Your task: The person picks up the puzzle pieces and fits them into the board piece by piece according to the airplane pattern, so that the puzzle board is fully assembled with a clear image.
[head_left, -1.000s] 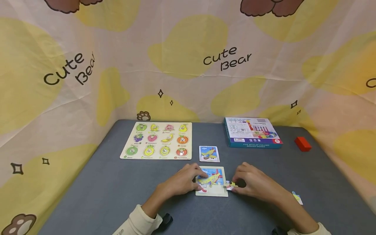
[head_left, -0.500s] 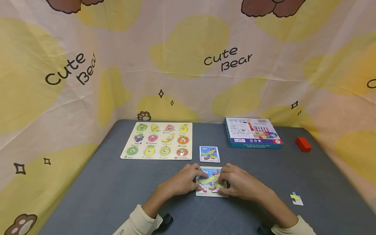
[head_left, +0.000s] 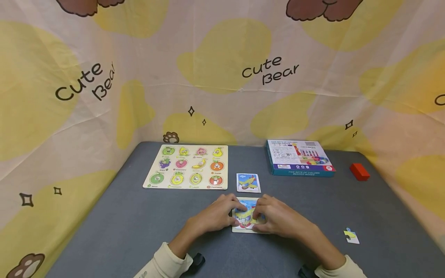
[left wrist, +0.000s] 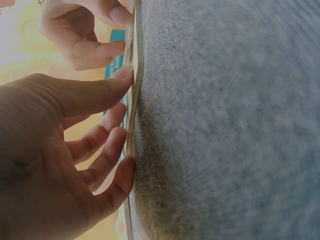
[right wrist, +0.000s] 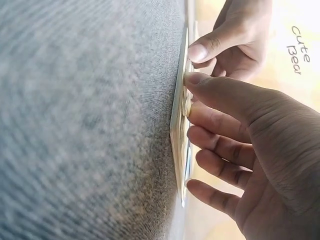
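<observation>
A small jigsaw tray point(head_left: 240, 231) with a pale frame and an aeroplane picture lies on the grey table in the head view. My left hand point(head_left: 219, 212) rests at its left side, thumb and index finger pressing on the pieces, the other fingertips against the edge. From the right, my right hand point(head_left: 283, 218) pinches a yellow puzzle piece point(right wrist: 187, 105) between thumb and index finger, low over the tray's lower right part. That hand hides much of the right half. Just beyond the tray lies an aeroplane picture card point(head_left: 248, 183).
One loose puzzle piece point(head_left: 352, 236) lies far to the right. Behind stand a fruit board point(head_left: 189, 172) on the left, a boxed toy set point(head_left: 299, 158) and a red block point(head_left: 359, 172) on the right. Printed cloth point(head_left: 215, 127) walls the table's back and sides.
My right hand has moved left from beside the tray onto its lower right part, bringing the puzzle piece in over the picture. The left hand has stayed put.
</observation>
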`<action>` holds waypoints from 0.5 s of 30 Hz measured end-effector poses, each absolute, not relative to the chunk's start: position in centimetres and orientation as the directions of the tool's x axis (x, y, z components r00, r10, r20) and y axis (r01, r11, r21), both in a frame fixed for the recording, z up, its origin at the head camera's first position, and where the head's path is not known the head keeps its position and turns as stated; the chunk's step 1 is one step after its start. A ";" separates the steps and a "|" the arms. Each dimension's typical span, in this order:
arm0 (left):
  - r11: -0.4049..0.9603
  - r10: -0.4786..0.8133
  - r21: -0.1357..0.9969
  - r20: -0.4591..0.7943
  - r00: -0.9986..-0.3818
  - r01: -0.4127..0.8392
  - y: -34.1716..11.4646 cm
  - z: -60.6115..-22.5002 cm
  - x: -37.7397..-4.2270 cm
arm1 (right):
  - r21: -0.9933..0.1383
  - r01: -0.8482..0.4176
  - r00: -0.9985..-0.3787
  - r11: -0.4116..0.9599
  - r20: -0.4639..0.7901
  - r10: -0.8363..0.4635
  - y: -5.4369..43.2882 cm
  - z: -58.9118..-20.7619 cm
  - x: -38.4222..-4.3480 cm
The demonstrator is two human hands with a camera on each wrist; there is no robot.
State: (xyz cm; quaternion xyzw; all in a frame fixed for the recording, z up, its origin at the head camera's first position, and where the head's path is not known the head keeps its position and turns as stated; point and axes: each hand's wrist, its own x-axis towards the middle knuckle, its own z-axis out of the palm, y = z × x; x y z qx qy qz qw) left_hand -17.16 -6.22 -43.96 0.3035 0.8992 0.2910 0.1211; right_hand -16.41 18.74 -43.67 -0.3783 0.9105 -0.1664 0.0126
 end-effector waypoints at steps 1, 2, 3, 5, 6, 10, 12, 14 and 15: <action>0.645 0.617 0.597 -0.040 -0.786 0.476 -6.2 -44.0 -17.2 | -0.319 -0.682 -0.715 0.658 0.101 -0.692 18.7 -43.7 -16.4; 0.645 0.617 0.598 -0.040 -0.786 0.476 -6.2 -44.0 -17.2 | -0.324 -0.679 -0.717 0.659 0.098 -0.691 18.7 -43.7 -16.4; 0.645 0.617 0.598 -0.040 -0.786 0.476 -6.2 -44.0 -17.2 | -0.329 -0.676 -0.718 0.659 0.094 -0.690 18.8 -43.7 -16.5; 0.644 0.617 0.600 -0.040 -0.786 0.475 -6.2 -44.0 -17.2 | -0.338 -0.673 -0.719 0.658 0.088 -0.690 18.8 -43.7 -16.5; 0.644 0.617 0.600 -0.040 -0.786 0.475 -6.2 -44.0 -17.2 | -0.341 -0.671 -0.719 0.658 0.083 -0.690 18.8 -43.6 -16.5; 0.645 0.617 0.598 -0.040 -0.786 0.476 -6.2 -44.0 -17.2 | -0.351 -0.665 -0.719 0.659 0.064 -0.692 18.9 -43.5 -16.6; 0.646 0.617 0.596 -0.040 -0.786 0.477 -6.2 -44.0 -17.2 | -0.356 -0.665 -0.717 0.657 0.058 -0.694 18.9 -43.5 -16.5; 0.646 0.617 0.595 -0.040 -0.786 0.478 -6.2 -44.0 -17.2 | -0.360 -0.667 -0.713 0.652 0.056 -0.699 18.9 -43.5 -16.5; 0.647 0.617 0.595 -0.039 -0.786 0.478 -6.2 -44.0 -17.2 | -0.363 -0.669 -0.710 0.648 0.057 -0.702 19.0 -43.5 -16.5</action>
